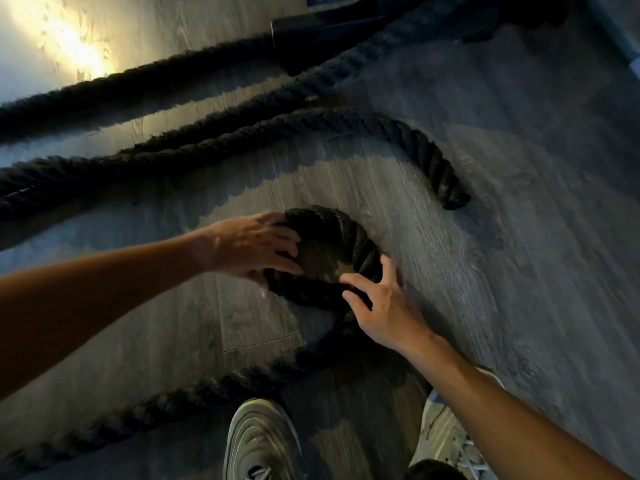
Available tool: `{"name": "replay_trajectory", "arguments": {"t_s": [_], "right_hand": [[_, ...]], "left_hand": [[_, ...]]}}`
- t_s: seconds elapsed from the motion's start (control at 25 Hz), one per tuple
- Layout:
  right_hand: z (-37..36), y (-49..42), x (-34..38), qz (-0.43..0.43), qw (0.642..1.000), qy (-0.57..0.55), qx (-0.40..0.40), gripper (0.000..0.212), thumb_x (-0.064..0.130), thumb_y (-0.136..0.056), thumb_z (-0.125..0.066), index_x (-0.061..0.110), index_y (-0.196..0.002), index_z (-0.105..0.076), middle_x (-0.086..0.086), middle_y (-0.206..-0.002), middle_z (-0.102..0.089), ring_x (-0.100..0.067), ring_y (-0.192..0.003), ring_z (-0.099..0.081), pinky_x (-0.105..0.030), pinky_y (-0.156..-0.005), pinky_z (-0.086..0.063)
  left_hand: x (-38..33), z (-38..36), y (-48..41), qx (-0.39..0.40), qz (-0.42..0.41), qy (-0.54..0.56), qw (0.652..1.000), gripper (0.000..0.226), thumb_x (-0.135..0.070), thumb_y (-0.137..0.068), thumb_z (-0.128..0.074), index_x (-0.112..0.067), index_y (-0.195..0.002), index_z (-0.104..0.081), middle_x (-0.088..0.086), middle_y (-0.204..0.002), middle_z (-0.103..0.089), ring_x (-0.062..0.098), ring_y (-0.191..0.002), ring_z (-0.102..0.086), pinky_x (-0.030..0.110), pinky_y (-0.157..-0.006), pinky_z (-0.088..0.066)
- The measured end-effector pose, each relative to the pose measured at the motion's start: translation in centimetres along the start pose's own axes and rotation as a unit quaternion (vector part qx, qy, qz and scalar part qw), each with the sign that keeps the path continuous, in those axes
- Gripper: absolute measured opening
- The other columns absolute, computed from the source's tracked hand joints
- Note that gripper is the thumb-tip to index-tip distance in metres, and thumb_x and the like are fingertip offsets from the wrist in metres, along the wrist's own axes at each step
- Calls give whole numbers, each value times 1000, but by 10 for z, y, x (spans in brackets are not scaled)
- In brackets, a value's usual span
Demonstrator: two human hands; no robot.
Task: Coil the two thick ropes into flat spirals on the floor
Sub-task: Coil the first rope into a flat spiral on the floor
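Note:
A thick black rope [349, 237] lies on the wooden floor, its end bent into a small tight loop in the middle of the view. My left hand [256, 245] rests on the loop's left side, fingers spread over the rope. My right hand [377, 306] presses the loop's lower right part, fingers curled on the strand. From the loop the rope's tail [166, 403] runs to the lower left. A second black rope [242, 136] stretches across the upper floor and curves down to its capped end [455, 199] at the right.
My two pale sneakers [261, 441] stand at the bottom edge, close to the rope's tail. More rope lengths [145, 77] run diagonally toward a dark metal base [322, 32] at the top. A bright patch of light falls on the floor at upper left.

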State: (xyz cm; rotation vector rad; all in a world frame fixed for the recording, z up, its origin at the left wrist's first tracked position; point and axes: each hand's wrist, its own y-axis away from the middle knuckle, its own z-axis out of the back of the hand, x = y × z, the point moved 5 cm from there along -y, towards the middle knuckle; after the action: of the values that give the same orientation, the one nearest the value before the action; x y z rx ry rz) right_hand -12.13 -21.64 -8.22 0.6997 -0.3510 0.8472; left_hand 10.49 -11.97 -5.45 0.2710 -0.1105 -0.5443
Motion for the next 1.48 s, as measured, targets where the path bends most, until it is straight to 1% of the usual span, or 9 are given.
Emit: {"name": "replay_trajectory", "arguments": {"t_s": [0.12, 0.32, 0.48, 0.76, 0.92, 1.04, 1.24, 1.36, 1.48], "right_hand": [[2, -2, 0, -16, 999, -29, 5, 29, 52, -94, -49, 48, -123, -52, -6, -157, -5, -40, -145, -16, -49, -103, -38], [4, -1, -9, -20, 996, -64, 50, 48, 65, -76, -68, 47, -118, -52, -3, -158, -7, -34, -146, -13, -50, -108, -34], [20, -21, 4, 3, 999, 5, -44, 56, 64, -70, -73, 36, -112, -48, -6, -135, -35, -33, -121, -45, -42, -89, -49], [84, -64, -11, -22, 992, -1, -122, 66, 48, -56, -90, 30, -111, -58, 4, -102, -59, -22, -96, -60, -34, -73, -48], [63, -39, -23, -146, 955, -132, -222, 56, 51, -71, -80, 28, -116, -55, 0, -114, -57, -23, -105, -58, -34, -76, -48], [10, -5, -3, -251, 945, -119, -176, 100, 71, -75, -62, 28, -152, -16, -13, -150, -27, -39, -134, -31, -54, -100, -40], [21, -27, 10, -273, 951, -87, -116, 128, 65, -60, -79, 23, -153, -1, -12, -151, -15, -39, -139, -21, -49, -101, -40], [27, -44, 8, -190, 974, -37, -114, 123, 56, -62, -79, 24, -155, -6, -11, -153, -17, -39, -139, -24, -50, -103, -39], [44, -68, 4, -120, 990, 14, -78, 120, 52, -63, -80, 27, -155, -7, -8, -153, -19, -38, -138, -26, -50, -105, -38]], "left_hand": [[10, -9, 5, 27, 37, -42, 998, 68, -75, -91, -28, -27, -126, -62, 3, -133, -61, 27, -143, -41, 53, -112, -29], [-17, -28, 12, -22, 156, -17, 987, 62, -61, -98, -32, -15, -121, -64, 13, -130, -61, 31, -143, -40, 55, -106, -39], [-37, -23, 12, -58, 250, 24, 966, 64, -64, -95, -35, -11, -111, -68, 12, -119, -63, 33, -135, -48, 53, -100, -40], [-97, 2, -34, 32, 527, 189, 828, 62, -75, -90, -33, -25, -110, -64, 2, -119, -54, 30, -116, -43, 50, -85, -41], [-98, 3, -36, -8, 494, 171, 853, 63, -71, -92, -30, -27, -120, -65, 1, -119, -57, 30, -114, -45, 47, -83, -45], [-106, 0, -33, -49, 476, 128, 869, 60, -69, -92, -35, -23, -115, -67, 4, -107, -61, 32, -100, -52, 44, -71, -47], [-102, -1, -27, -115, 484, 234, 835, 57, -72, -84, -52, -28, -119, -64, -7, -104, -66, 21, -99, -55, 42, -78, -51], [-98, 1, -14, -213, 355, 394, 821, 50, -55, -80, -70, -25, -120, -66, -7, -109, -67, 14, -100, -62, 38, -84, -54], [-82, 1, 1, -173, 235, 259, 921, 57, -52, -79, -64, -26, -130, -64, -4, -130, -64, 19, -125, -57, 36, -96, -50]]}}
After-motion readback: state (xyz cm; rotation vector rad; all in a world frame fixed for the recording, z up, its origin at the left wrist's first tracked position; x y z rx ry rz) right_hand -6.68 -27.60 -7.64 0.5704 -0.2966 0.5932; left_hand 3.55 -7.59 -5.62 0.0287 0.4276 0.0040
